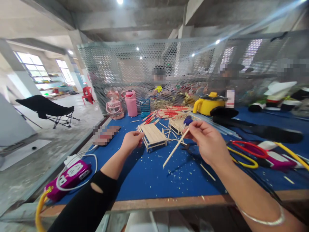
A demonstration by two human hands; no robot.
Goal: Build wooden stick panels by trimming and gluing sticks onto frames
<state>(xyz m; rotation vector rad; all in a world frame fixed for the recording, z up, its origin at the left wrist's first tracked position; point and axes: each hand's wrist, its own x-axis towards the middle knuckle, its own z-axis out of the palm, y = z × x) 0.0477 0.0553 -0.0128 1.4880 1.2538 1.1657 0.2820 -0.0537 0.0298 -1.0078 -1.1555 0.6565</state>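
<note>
My left hand (132, 141) is closed on the left edge of a small model table made of wooden sticks (154, 133), which stands on the blue tabletop. Pinched in my right hand (208, 139) is a thin wooden stick (175, 149), slanting down to the left above the table. Behind my right fingers lies a dark blue object (187, 120), partly hidden. Another small stick frame (176, 125) sits beyond the model table, with loose stick pieces around it. Dark-jawed pliers (187, 147) lie below my right hand, their handles partly covered by it.
Wrapped chopsticks (172, 112) are heaped at the back. A pink bottle (131, 103), a clear jug (115, 108) and a yellow pot (209, 104) stand near the mesh screen (120, 71). A purple power strip (69, 177) lies left; red-handled scissors (251, 149) lie right. People sit beyond the mesh.
</note>
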